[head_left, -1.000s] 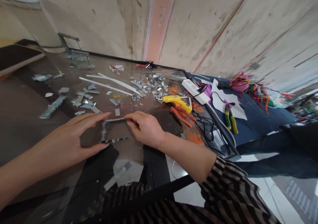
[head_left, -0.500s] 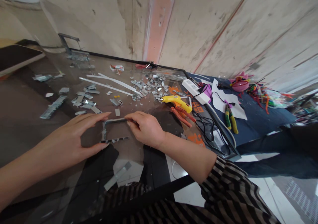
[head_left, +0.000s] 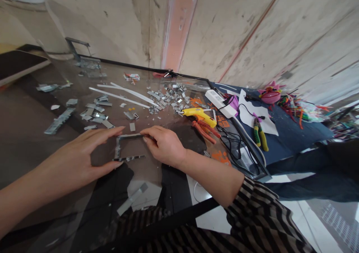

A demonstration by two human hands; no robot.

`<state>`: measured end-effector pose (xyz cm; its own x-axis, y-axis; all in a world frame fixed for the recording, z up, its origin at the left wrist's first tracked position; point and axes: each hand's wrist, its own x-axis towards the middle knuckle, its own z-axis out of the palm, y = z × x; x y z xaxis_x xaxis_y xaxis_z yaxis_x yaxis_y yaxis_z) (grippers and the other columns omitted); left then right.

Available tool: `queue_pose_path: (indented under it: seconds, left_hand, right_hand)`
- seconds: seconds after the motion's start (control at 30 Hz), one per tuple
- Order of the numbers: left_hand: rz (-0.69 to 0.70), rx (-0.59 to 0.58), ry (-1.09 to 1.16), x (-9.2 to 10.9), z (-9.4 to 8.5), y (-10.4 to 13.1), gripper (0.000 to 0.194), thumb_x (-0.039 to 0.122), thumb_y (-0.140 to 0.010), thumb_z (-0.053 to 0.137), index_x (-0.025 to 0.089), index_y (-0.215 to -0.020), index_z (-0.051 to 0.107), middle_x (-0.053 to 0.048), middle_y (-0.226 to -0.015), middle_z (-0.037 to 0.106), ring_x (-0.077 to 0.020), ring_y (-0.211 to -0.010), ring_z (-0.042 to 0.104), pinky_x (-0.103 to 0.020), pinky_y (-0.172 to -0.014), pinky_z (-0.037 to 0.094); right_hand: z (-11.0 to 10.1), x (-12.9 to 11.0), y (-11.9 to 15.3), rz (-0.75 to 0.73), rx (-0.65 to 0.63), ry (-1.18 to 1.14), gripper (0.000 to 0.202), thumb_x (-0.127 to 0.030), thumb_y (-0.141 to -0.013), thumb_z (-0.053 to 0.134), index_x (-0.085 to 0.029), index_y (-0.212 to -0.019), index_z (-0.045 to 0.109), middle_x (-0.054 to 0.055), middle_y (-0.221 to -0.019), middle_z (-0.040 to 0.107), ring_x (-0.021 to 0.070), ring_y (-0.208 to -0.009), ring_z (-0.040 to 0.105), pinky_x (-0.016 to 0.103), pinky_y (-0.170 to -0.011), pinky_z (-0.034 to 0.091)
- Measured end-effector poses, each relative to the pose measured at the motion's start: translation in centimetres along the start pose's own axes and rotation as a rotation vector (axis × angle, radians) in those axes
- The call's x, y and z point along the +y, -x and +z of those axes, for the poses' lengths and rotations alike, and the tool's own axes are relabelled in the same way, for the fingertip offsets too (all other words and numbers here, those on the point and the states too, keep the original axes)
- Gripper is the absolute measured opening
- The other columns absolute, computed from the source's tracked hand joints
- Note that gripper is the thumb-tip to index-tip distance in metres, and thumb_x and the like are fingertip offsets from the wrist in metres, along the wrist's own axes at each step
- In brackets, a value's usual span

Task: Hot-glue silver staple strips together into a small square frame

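A small three-sided grey frame (head_left: pixel 118 146), open towards the right, is between my hands just above or on the dark table. My left hand (head_left: pixel 84 152) spans its left side, with the forefinger at the upper corner and the thumb at the lower one. Thumb and forefinger of my right hand (head_left: pixel 164 144) are closed in a pinch on the right end of the upper bar. The lower bar's right end is free. A small grey rectangular piece (head_left: pixel 132 126) lies just beyond the upper bar.
Grey scraps (head_left: pixel 174 96) and white glue sticks (head_left: pixel 120 96) lie farther back. To the right are a yellow glue gun (head_left: pixel 199 115), red-handled pliers (head_left: pixel 204 131), a white power strip (head_left: pixel 220 102), black cables (head_left: pixel 234 148) and green-yellow pliers (head_left: pixel 260 135). A wall stands behind.
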<state>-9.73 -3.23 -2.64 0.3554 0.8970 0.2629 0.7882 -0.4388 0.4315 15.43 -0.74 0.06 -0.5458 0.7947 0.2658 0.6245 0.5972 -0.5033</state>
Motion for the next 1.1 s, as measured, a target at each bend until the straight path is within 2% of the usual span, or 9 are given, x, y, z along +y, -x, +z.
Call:
queue_pose_path:
  seconds: [0.3,0.6,1.1]
  left_hand:
    - [0.018,0.007,-0.025,-0.22,0.11,0.05,0.078,0.072,-0.075,0.052,0.031,-0.14,0.044,-0.006,-0.127,0.064,-0.0289,-0.108,0.062,-0.044,-0.097,0.047]
    - [0.066,0.046,-0.035,0.05,0.1,-0.14,0.077,0.074,-0.076,0.049,0.033,-0.141,0.042,-0.004,-0.122,0.066,-0.0272,-0.101,0.064,-0.043,-0.093,0.05]
    - [0.041,0.033,-0.02,-0.1,0.11,-0.04,0.077,0.072,-0.075,0.051,0.035,-0.142,0.041,-0.004,-0.124,0.066,-0.0281,-0.102,0.064,-0.045,-0.094,0.049]
  right_hand:
    - [0.05,0.0,0.0,-0.008,0.007,0.002,0.025,-0.017,-0.094,0.049,-0.015,-0.112,0.066,0.007,-0.107,0.071,0.0169,-0.097,0.066,0.028,-0.088,0.05]
    - [0.21,0.08,0.04,-0.01,0.014,-0.001,0.025,-0.018,-0.094,0.049,-0.015,-0.111,0.066,0.007,-0.107,0.071,0.0174,-0.098,0.066,0.029,-0.089,0.051]
    - [0.18,0.09,0.01,-0.002,0.01,-0.008,0.024,-0.018,-0.094,0.049,-0.016,-0.111,0.066,0.007,-0.107,0.071,0.017,-0.098,0.066,0.03,-0.089,0.05]
